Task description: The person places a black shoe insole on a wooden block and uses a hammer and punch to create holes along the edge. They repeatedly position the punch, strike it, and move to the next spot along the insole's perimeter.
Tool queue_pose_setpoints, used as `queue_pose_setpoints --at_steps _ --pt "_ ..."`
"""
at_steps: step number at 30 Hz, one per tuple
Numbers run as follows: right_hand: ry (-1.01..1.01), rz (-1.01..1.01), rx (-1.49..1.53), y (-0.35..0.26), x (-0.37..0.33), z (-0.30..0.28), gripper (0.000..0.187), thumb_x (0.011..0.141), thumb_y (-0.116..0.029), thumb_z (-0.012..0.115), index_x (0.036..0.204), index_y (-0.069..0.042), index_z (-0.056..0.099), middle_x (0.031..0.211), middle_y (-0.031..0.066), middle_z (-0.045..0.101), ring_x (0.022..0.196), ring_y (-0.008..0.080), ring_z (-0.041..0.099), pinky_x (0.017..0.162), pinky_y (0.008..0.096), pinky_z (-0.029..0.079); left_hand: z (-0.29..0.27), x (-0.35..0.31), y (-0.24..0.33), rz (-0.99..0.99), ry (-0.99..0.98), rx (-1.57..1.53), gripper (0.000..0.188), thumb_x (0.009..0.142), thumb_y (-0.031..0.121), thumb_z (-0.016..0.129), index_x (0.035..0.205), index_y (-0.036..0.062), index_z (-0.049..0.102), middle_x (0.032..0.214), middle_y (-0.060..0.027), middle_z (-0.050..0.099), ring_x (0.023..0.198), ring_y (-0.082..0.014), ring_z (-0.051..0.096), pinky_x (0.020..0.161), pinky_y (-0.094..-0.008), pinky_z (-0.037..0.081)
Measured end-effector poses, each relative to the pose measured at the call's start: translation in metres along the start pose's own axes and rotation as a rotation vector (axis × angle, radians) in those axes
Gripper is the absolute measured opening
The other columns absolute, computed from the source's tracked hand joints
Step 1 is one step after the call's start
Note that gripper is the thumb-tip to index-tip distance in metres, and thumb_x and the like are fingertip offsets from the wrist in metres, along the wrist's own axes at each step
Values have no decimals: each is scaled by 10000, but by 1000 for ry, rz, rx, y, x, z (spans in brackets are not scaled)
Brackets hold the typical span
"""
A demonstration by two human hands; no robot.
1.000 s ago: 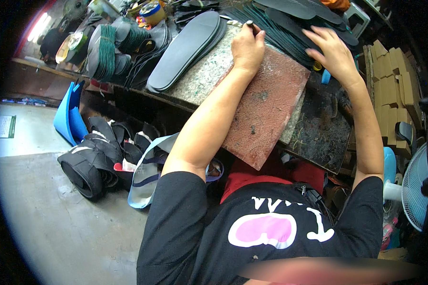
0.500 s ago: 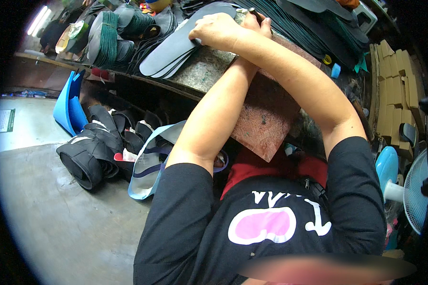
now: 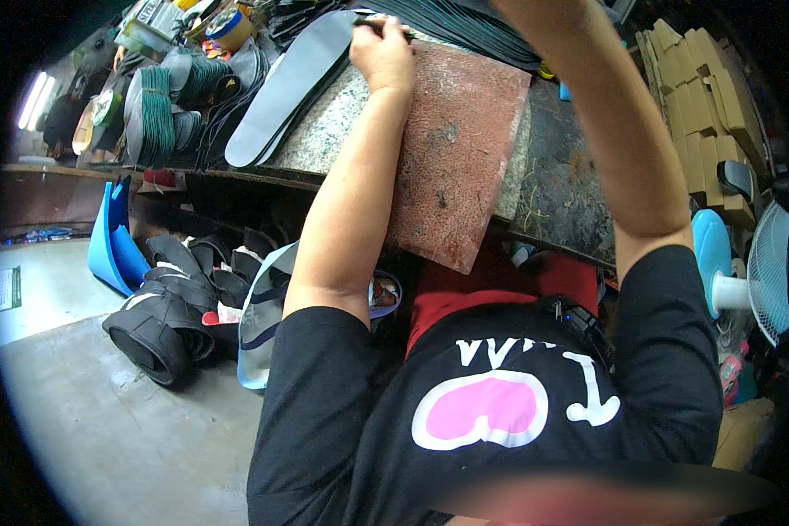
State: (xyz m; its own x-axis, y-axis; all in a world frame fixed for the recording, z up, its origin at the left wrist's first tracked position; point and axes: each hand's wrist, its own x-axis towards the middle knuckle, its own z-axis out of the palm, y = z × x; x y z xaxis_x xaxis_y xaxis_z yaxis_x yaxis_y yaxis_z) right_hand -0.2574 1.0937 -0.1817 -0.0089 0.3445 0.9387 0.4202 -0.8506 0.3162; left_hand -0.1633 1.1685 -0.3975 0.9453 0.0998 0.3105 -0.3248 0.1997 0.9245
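At the top middle, my left hand (image 3: 384, 60) is closed round a dark stick-like tool (image 3: 373, 25); only a short part of it shows, and its kind is unclear. Beside the hand lies a stack of long grey sole-shaped sheets (image 3: 294, 83), its rounded end toward me. A reddish, worn board (image 3: 451, 145) lies right of my left forearm, one corner jutting over the table edge. My right forearm (image 3: 618, 114) reaches up past the top edge, so the right hand is out of sight.
Banded bundles of sole pieces (image 3: 155, 114) stand at the left on the bench. More dark sheets (image 3: 465, 31) fan out at the back. Brown cartons (image 3: 701, 114) are stacked at right, above a blue-and-white fan (image 3: 767, 272). Black rolled pieces (image 3: 162, 324) lie on the floor at left.
My right hand has left the grey stack and gone up out of view. My left hand, with the dark tool, has shifted left beside the stack. The arms no longer cross, and more of the board shows.
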Motion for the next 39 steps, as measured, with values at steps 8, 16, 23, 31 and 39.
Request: queue_pose_setpoints --at_steps 8,16,23,31,39 --pt "-1215 301 196 -40 -137 -95 208 802 -284 714 994 -202 708 970 41 617 1003 209 608 837 361 539 -35 36 52 -84 338 -446 89 925 78 587 936 8 534 755 -105 648 577 -163 622 499 -271 531" --pt "-1200 484 239 -10 -175 -77 723 692 -659 718 1316 -319 587 1405 209 468 1281 388 445 1083 470 373 -75 -16 90 69 -265 136 84 933 93 605 918 14 581 804 -83 674 741 -142 612 743 -287 491" --pt "-1133 414 204 -29 -180 -88 648 757 -540 721 1345 -311 574 1453 202 420 1323 380 400 1102 477 353 -103 -87 90 -287 -288 -22 76 949 78 595 969 5 588 862 -86 685 791 -127 641 763 -262 499" --pt "-1138 391 209 -38 -180 -92 590 836 -569 625 1361 -310 551 1454 209 421 1351 371 389 1104 548 288 -107 -99 108 -278 -188 -7 56 954 55 595 983 27 556 905 -70 654 868 -131 643 816 -260 489" --pt "-1066 358 88 -13 -176 -118 616 877 -509 602 1421 -249 481 1463 194 423 1350 356 400 1091 508 330 -87 -67 108 -170 -324 111 116 954 127 612 1007 29 578 898 -67 686 841 -121 658 722 -263 529"
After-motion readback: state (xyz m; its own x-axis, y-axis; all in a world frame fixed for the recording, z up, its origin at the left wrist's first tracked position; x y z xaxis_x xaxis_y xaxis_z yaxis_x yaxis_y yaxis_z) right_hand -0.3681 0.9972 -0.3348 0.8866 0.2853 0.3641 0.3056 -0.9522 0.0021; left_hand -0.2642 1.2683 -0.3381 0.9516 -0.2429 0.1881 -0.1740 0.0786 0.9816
